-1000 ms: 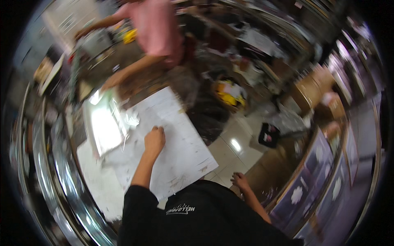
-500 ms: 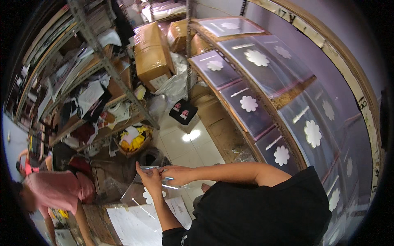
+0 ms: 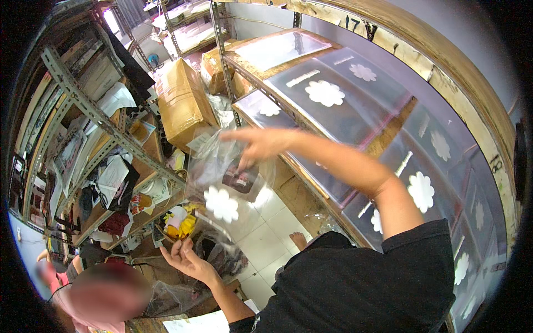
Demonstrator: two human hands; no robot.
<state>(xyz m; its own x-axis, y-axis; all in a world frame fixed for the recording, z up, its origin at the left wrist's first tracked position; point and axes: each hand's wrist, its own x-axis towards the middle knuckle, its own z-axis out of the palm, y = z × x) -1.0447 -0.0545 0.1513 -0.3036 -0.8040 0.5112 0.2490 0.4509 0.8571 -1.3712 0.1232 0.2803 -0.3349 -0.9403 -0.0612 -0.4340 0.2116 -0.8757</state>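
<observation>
We have the left hand [image 3: 186, 260] at 7 o'clock, fingers loosely curled on the lower edge of a clear bag [image 3: 225, 177] with a white flower print. Right hand [image 3: 256, 145] pinches its top, near centre. Bag looks empty; filling and sealing seem undone. Shelf [image 3: 383, 139] of like bags at 2 o'clock.

The clear plastic bag [image 3: 222, 183] bears a white flower print. The cardboard box [image 3: 180, 105] is brown. The floor tiles [image 3: 266, 233] are white. The sleeve [image 3: 411, 250] is black.
</observation>
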